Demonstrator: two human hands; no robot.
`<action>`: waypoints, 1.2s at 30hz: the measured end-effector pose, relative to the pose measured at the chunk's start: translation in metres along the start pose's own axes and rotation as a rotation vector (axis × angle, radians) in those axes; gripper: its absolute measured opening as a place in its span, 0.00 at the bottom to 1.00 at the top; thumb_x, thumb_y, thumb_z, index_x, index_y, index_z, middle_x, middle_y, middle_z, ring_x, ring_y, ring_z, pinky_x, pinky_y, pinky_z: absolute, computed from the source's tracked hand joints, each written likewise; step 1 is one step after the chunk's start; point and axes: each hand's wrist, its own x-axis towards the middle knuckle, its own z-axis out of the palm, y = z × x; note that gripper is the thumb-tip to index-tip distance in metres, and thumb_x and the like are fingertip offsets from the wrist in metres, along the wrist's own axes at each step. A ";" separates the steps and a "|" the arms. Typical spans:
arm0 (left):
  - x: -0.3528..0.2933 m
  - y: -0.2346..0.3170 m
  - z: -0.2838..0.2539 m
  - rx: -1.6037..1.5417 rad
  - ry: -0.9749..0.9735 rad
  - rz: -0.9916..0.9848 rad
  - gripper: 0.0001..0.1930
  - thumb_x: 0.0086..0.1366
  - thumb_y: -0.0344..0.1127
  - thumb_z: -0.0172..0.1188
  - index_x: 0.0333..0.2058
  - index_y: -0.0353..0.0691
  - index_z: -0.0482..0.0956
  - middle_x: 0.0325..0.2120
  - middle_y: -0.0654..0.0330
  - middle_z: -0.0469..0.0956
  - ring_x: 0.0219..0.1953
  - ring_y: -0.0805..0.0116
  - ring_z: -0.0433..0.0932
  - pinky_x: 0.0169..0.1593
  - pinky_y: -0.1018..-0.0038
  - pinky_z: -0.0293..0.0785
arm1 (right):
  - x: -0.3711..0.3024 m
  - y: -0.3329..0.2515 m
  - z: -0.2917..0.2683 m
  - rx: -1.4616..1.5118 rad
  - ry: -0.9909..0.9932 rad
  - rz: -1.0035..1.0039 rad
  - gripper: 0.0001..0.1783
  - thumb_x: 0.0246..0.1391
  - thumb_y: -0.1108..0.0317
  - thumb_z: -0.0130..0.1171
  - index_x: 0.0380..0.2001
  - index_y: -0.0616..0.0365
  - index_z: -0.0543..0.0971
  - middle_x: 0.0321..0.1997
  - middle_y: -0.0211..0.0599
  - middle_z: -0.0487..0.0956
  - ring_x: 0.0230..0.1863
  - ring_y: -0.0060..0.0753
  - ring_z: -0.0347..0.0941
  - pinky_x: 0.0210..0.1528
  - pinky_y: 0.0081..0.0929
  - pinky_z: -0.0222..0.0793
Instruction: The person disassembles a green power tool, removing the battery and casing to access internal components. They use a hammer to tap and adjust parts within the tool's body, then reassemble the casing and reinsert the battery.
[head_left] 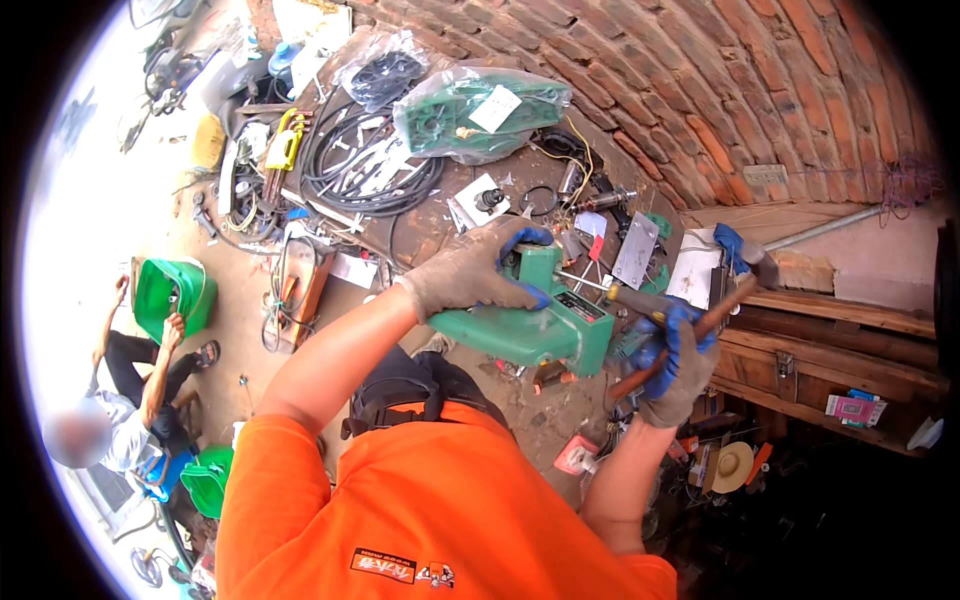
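Note:
My left hand (480, 270), in a grey glove with blue fingertips, grips the upper end of a green machine housing (500, 335). The housing is held above the cluttered ground and has a dark label plate on its side. My right hand (678, 375), gloved the same way, is closed round a brown wooden handle (715, 318) that slants up to the right; whatever is at its far end is blurred. A screwdriver (640, 302) with a yellow and black handle reaches from the right fingers to the housing, its shaft meeting the green part beside my left fingers.
Beyond my hands lie a coil of black cable (375, 165), a plastic-wrapped green casing (480, 115) and a grey metal plate (635, 250). A brick wall (720, 90) rises behind. Wooden drawers (800, 365) stand right. At left, another person (130, 430) holds a green bucket (185, 290).

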 end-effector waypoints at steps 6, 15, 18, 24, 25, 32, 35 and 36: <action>0.002 -0.001 0.004 -0.004 -0.013 0.005 0.42 0.49 0.47 0.79 0.61 0.39 0.74 0.53 0.52 0.77 0.55 0.59 0.77 0.61 0.66 0.72 | -0.003 0.006 0.007 -0.031 -0.039 0.012 0.16 0.64 0.64 0.62 0.43 0.70 0.80 0.26 0.40 0.83 0.16 0.17 0.69 0.17 0.17 0.62; 0.006 -0.009 0.012 0.128 -0.001 0.070 0.39 0.48 0.45 0.80 0.59 0.39 0.75 0.51 0.54 0.78 0.54 0.63 0.77 0.60 0.67 0.73 | -0.006 0.000 0.005 -0.009 -0.074 0.029 0.14 0.63 0.66 0.63 0.42 0.68 0.81 0.29 0.43 0.84 0.16 0.17 0.69 0.17 0.17 0.62; 0.003 -0.007 0.010 0.099 -0.001 0.045 0.40 0.48 0.45 0.80 0.59 0.39 0.75 0.51 0.53 0.78 0.54 0.62 0.78 0.60 0.67 0.73 | -0.008 0.000 0.005 -0.017 -0.063 0.011 0.14 0.63 0.64 0.64 0.42 0.68 0.81 0.28 0.43 0.84 0.15 0.18 0.69 0.17 0.18 0.62; 0.000 -0.006 0.011 0.108 -0.001 0.051 0.40 0.49 0.47 0.80 0.59 0.39 0.75 0.51 0.53 0.78 0.54 0.61 0.78 0.60 0.66 0.73 | -0.009 -0.002 0.002 -0.001 -0.076 0.002 0.16 0.63 0.63 0.65 0.42 0.68 0.81 0.26 0.42 0.83 0.14 0.19 0.69 0.17 0.19 0.62; -0.001 -0.005 0.011 0.112 -0.002 0.060 0.40 0.49 0.47 0.80 0.59 0.39 0.75 0.51 0.53 0.78 0.54 0.61 0.78 0.60 0.66 0.73 | -0.009 -0.002 0.003 0.000 -0.069 0.008 0.16 0.63 0.63 0.65 0.41 0.68 0.81 0.25 0.42 0.83 0.14 0.19 0.69 0.17 0.19 0.62; -0.003 -0.001 0.012 0.136 0.000 0.076 0.40 0.49 0.48 0.80 0.59 0.39 0.75 0.51 0.53 0.78 0.54 0.60 0.78 0.60 0.66 0.73 | -0.011 0.002 -0.001 -0.006 -0.050 -0.008 0.17 0.62 0.62 0.66 0.41 0.68 0.81 0.26 0.44 0.83 0.14 0.19 0.68 0.16 0.19 0.62; -0.003 -0.004 0.013 0.144 0.003 0.104 0.40 0.49 0.49 0.80 0.59 0.40 0.75 0.51 0.53 0.78 0.54 0.60 0.78 0.60 0.66 0.73 | -0.012 0.000 0.000 0.007 -0.054 0.016 0.17 0.62 0.62 0.66 0.41 0.68 0.81 0.26 0.44 0.83 0.14 0.19 0.69 0.16 0.19 0.62; -0.002 -0.005 0.013 0.142 0.001 0.102 0.40 0.49 0.49 0.80 0.59 0.39 0.75 0.51 0.53 0.78 0.54 0.60 0.78 0.60 0.66 0.73 | -0.012 0.000 0.000 0.015 -0.058 0.014 0.16 0.62 0.62 0.66 0.41 0.68 0.81 0.27 0.45 0.83 0.14 0.19 0.69 0.16 0.19 0.62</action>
